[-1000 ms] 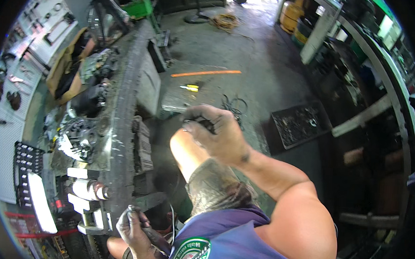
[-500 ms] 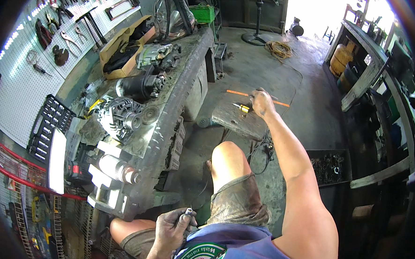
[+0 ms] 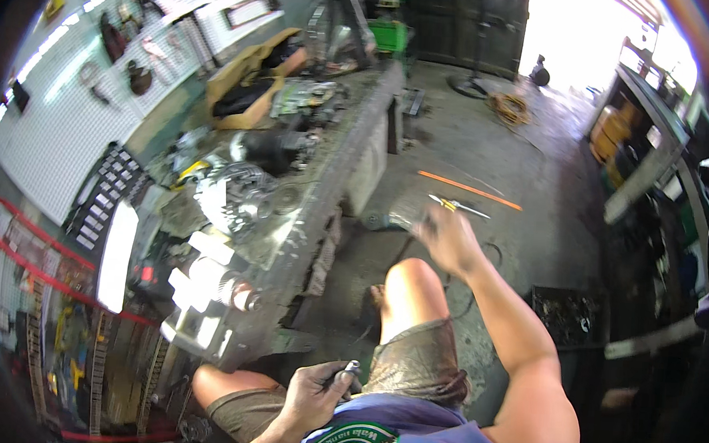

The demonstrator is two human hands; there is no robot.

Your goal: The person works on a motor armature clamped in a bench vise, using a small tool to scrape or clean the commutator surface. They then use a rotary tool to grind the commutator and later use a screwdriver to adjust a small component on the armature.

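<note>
Grip: left closed, right unclear

Left hand [image 3: 313, 397] curls closed around a small metal piece [image 3: 352, 367] near the lap. Right hand [image 3: 450, 241], blurred beside a yellow-handled tool [image 3: 449, 204]: opening and hold cannot be told. Advised: a steady left pinch.

A short, silvery metal cylinder [image 3: 352, 367] sits at six o'clock in the view, held in the left grip [image 3: 315, 397]; its bright end pokes up toward one o'clock, and fingers hide the rest. Near three o'clock, just beyond the right grip [image 3: 448, 241], lies a slim yellow-and-silver tool [image 3: 447, 204], slanting from about ten toward four o'clock; blur obscures whether the fingers touch it.
</note>
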